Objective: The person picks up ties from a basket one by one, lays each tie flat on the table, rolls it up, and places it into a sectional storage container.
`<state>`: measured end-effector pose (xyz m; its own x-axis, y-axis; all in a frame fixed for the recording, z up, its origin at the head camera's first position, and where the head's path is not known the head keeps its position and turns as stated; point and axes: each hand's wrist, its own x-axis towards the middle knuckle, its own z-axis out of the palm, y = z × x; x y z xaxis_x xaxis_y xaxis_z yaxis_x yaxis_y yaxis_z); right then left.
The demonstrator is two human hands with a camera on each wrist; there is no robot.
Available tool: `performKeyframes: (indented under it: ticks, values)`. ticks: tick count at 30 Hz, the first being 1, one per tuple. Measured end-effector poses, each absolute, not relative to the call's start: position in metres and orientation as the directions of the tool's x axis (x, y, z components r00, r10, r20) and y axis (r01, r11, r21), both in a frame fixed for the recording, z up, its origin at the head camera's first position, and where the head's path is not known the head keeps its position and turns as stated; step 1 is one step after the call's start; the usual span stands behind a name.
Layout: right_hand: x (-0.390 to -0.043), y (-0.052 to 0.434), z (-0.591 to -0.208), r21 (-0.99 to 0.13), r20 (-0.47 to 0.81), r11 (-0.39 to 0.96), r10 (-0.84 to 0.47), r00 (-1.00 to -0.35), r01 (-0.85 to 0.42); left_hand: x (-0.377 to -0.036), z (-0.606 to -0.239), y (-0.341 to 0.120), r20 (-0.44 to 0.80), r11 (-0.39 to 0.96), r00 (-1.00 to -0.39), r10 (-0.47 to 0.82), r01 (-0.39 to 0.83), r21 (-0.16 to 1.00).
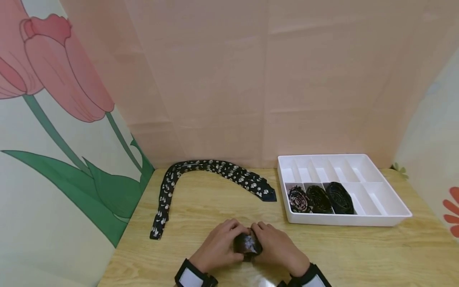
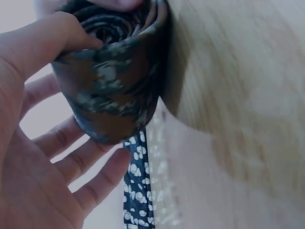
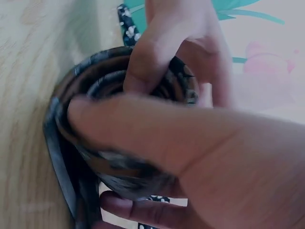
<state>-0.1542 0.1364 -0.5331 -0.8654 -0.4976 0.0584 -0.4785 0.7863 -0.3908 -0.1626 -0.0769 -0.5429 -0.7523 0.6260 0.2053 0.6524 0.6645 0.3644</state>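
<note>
A dark brown and grey patterned necktie [image 1: 247, 244], wound into a coil, is between my two hands near the table's front. My left hand [image 1: 220, 246] grips its left side, with the thumb [image 2: 52, 40] on the coiled edge. From the other side my right hand [image 1: 279, 249] holds the coil, its thumb [image 3: 128, 126] lying across the spiral. In the right wrist view a short flat tail of the necktie [image 3: 62, 162] hangs loose from the roll. Behind the hands, a black necktie with white flowers [image 1: 211, 165] lies unrolled in a bent arc.
A white divided tray [image 1: 383, 220] stands at the right. Three coiled ties, a pinkish one [image 1: 298, 199], a dark green one [image 1: 318, 200] and a black one [image 1: 340, 198], sit in its front left compartments. A peach-coloured backdrop [image 1: 265, 79] rises behind the wooden table [image 1: 358, 255].
</note>
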Motion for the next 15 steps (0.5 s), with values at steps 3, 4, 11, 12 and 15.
performKeyframes:
  ticks: [3,4,11,12,15]
  values:
    - [-0.1546,0.1368,-0.5338,-0.407,0.049,0.775,-0.509,-0.859,-0.483,-0.163,-0.5427,-0.0778,0.216,0.666,-0.754,0.621,0.652,0.362]
    - [-0.1544,0.1366,-0.5341,-0.413,0.046,0.773,-0.509,-0.859,-0.481,-0.163,-0.5425,-0.0777,0.217,0.666,-0.753,0.621,0.653,0.361]
    - [-0.1536,0.136,-0.5358,-0.391,0.05,0.778,-0.515,-0.856,-0.491,-0.1627,-0.5424,-0.0763,0.221,0.643,-0.733,0.644,0.674,0.363]
    - [-0.154,0.1361,-0.5358,-0.393,0.057,0.772,-0.522,-0.851,-0.499,-0.1627,-0.5424,-0.0764,0.224,0.641,-0.732,0.643,0.675,0.364]
    - [-0.1563,0.1359,-0.5362,-0.403,0.072,0.759,-0.531,-0.844,-0.512,-0.1625,-0.5418,-0.0761,0.225,0.649,-0.736,0.638,0.672,0.357]
